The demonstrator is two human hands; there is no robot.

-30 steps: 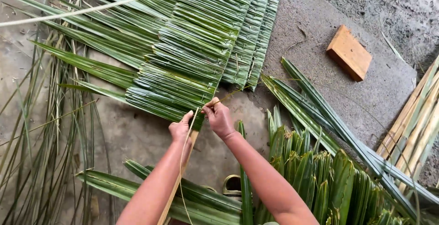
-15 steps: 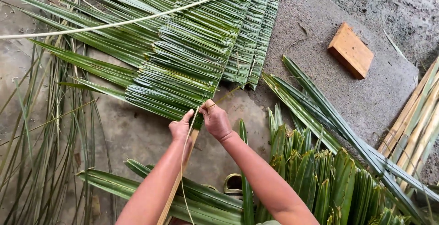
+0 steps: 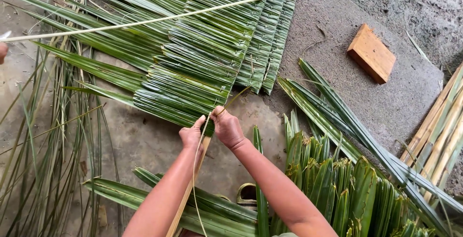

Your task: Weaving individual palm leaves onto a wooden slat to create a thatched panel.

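Both hands meet at the near edge of the leaf panel [image 3: 193,78] on the concrete floor [image 3: 144,145]. The left hand [image 3: 192,135] is closed on a pale stick [image 3: 185,198] under the folded leaves; the right hand [image 3: 227,128] pinches a thin strip [image 3: 236,97] there. A wooden block [image 3: 371,53] lies near the floor's far right edge

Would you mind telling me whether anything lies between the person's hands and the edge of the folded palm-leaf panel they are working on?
Nothing visible does. The left hand and right hand are both at the near edge of the palm-leaf panel, gripping it around the pale stick and a thin strip. The wooden block lies well off to the side.
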